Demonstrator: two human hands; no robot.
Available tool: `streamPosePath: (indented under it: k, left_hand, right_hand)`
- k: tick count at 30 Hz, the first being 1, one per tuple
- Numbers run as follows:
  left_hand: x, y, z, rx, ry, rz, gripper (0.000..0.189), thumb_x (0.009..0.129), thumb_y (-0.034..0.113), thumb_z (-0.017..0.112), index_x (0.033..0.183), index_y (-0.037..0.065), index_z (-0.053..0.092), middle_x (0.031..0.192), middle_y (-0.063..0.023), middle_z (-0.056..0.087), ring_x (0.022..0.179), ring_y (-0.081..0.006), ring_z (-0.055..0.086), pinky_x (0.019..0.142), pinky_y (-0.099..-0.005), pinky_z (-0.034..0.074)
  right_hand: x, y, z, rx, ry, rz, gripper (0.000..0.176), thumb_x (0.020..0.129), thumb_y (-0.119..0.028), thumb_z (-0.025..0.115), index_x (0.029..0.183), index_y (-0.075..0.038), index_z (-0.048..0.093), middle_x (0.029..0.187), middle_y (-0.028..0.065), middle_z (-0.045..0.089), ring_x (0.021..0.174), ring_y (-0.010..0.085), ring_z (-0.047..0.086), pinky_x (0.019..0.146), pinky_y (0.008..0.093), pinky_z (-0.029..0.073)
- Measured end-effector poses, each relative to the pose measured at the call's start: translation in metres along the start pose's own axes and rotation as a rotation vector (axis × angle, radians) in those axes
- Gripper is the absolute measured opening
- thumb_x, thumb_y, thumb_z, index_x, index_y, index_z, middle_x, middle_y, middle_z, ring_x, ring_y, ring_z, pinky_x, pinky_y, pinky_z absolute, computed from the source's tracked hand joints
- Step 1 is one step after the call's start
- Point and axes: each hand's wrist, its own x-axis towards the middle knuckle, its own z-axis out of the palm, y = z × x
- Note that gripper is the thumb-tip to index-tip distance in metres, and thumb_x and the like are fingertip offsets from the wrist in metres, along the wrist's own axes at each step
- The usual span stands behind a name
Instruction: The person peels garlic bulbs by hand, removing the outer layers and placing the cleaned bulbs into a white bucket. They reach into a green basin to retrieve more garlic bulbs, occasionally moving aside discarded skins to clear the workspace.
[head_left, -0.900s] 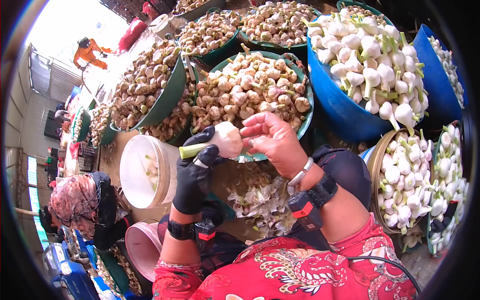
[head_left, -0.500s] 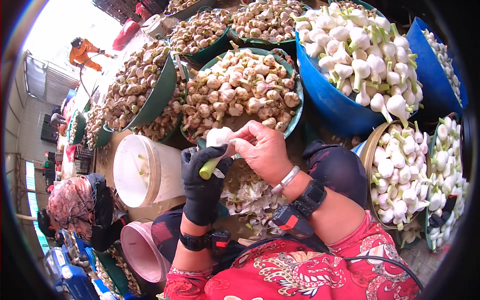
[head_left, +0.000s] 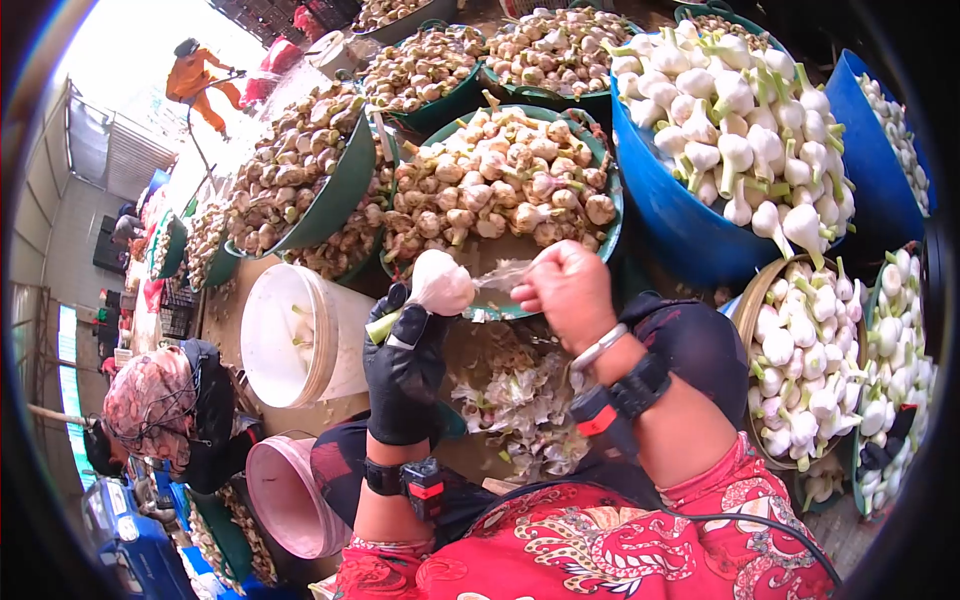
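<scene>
My left hand, in a black glove, is closed around the stem side of a garlic bulb. The bulb is white, and its cut green stem pokes out to the left. From its right side stretches a thin strip of papery skin. My bare right hand pinches the far end of that strip. Both hands are over the near edge of a green basin heaped with unpeeled garlic. Loose peelings lie in a pile below them.
A blue tub of clean white garlic stands at the right, with a bucket of more bulbs nearer me. Left are a white bucket and a pink bucket. A person sits beyond; another in orange stands farther off.
My right hand has moved right, away from the bulb, drawing the skin strip out from it. My left hand has tilted the bulb, so its base now faces right.
</scene>
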Motion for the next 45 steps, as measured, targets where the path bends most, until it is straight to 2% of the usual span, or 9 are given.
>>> streamPosePath:
  k: [6, 8, 10, 12, 16, 25, 33, 36, 45]
  left_hand:
    - [0.006, 0.017, -0.035, -0.369, 0.036, -0.115, 0.032, 0.09, 0.011, 0.059, 0.119, 0.002, 0.049, 0.115, -0.0145, 0.056, 0.104, -0.0247, 0.059, 0.093, -0.0369, 0.05]
    - [0.016, 0.041, -0.07, -0.097, 0.028, -0.165, 0.036, 0.09, 0.011, 0.059, 0.123, 0.002, 0.048, 0.113, -0.0128, 0.057, 0.103, -0.0218, 0.059, 0.091, -0.0346, 0.051]
    - [0.027, 0.073, -0.099, 0.928, -0.022, 0.567, 0.032, 0.092, 0.009, 0.055, 0.124, 0.003, 0.051, 0.112, -0.0133, 0.061, 0.1, -0.0191, 0.06, 0.088, -0.0307, 0.048]
    - [0.041, 0.122, -0.135, 0.978, 0.248, 0.596, 0.03, 0.092, 0.006, 0.054, 0.122, 0.002, 0.052, 0.108, -0.0105, 0.062, 0.096, -0.0155, 0.059, 0.086, -0.0287, 0.047]
    - [0.062, 0.109, -0.124, 1.247, 0.16, 0.68, 0.029, 0.09, 0.004, 0.055, 0.119, 0.0, 0.056, 0.105, -0.0056, 0.062, 0.097, -0.0144, 0.057, 0.086, -0.0273, 0.046]
    - [0.108, -0.184, -0.035, 0.734, -0.3, -0.528, 0.05, 0.086, 0.012, 0.063, 0.131, -0.003, 0.047, 0.101, -0.0079, 0.063, 0.083, -0.0118, 0.056, 0.074, -0.0263, 0.047]
    - [0.156, -0.336, -0.078, 0.776, -0.238, -0.557, 0.039, 0.073, 0.03, 0.072, 0.099, 0.001, 0.067, 0.084, -0.0141, 0.069, 0.08, -0.025, 0.067, 0.071, -0.036, 0.051]
    - [0.151, -0.276, -0.076, 1.295, -0.409, -0.236, 0.035, 0.074, 0.025, 0.073, 0.097, 0.001, 0.066, 0.079, -0.0126, 0.068, 0.074, -0.0223, 0.066, 0.066, -0.0344, 0.051]
    - [0.076, -0.031, -0.026, 0.678, -0.278, -0.332, 0.03, 0.08, 0.005, 0.066, 0.109, 0.001, 0.061, 0.089, -0.0049, 0.066, 0.078, -0.0106, 0.061, 0.072, -0.0246, 0.05]
  right_hand:
    - [0.002, -0.006, -0.005, -0.026, -0.103, 0.088, 0.011, 0.086, -0.005, 0.053, 0.076, -0.001, 0.052, 0.066, 0.0087, 0.06, 0.054, 0.016, 0.062, 0.043, 0.0254, 0.049]
    - [-0.001, -0.008, -0.008, -0.391, -0.478, 0.175, 0.006, 0.082, -0.004, 0.057, 0.079, 0.001, 0.056, 0.066, 0.0114, 0.061, 0.051, 0.015, 0.06, 0.044, 0.029, 0.048]
    - [-0.014, 0.003, -0.008, -0.663, -0.749, 0.092, 0.008, 0.076, -0.005, 0.059, 0.08, 0.001, 0.061, 0.068, 0.0143, 0.064, 0.055, 0.0209, 0.063, 0.052, 0.0338, 0.05]
    - [-0.016, 0.033, -0.02, -0.929, -0.866, -0.375, 0.012, 0.072, -0.008, 0.059, 0.08, -0.001, 0.065, 0.072, 0.0156, 0.065, 0.062, 0.0293, 0.064, 0.06, 0.0365, 0.051]
    - [-0.007, 0.0, -0.014, -0.711, -0.546, -0.174, 0.014, 0.072, -0.006, 0.057, 0.081, -0.004, 0.067, 0.075, 0.0143, 0.065, 0.065, 0.0278, 0.063, 0.061, 0.035, 0.05]
    - [0.021, -0.05, -0.031, 0.1, 0.168, -0.029, 0.011, 0.086, -0.006, 0.057, 0.097, -0.003, 0.058, 0.088, 0.0024, 0.061, 0.08, 0.0095, 0.059, 0.067, 0.0219, 0.047]
    - [0.028, -0.055, -0.029, 0.115, 0.17, -0.028, 0.009, 0.087, -0.002, 0.053, 0.094, -0.002, 0.059, 0.087, 0.0036, 0.061, 0.078, 0.009, 0.059, 0.067, 0.0216, 0.049]
    - [0.029, -0.052, -0.029, 0.145, 0.152, -0.026, 0.009, 0.086, -0.003, 0.055, 0.094, -0.002, 0.059, 0.088, 0.0034, 0.06, 0.079, 0.009, 0.059, 0.068, 0.0218, 0.049]
    - [0.024, 0.019, -0.002, -0.447, -0.296, -0.296, 0.072, 0.062, -0.007, 0.073, 0.13, -0.007, 0.047, 0.106, 0.0143, 0.06, 0.1, 0.028, 0.059, 0.09, 0.0335, 0.046]
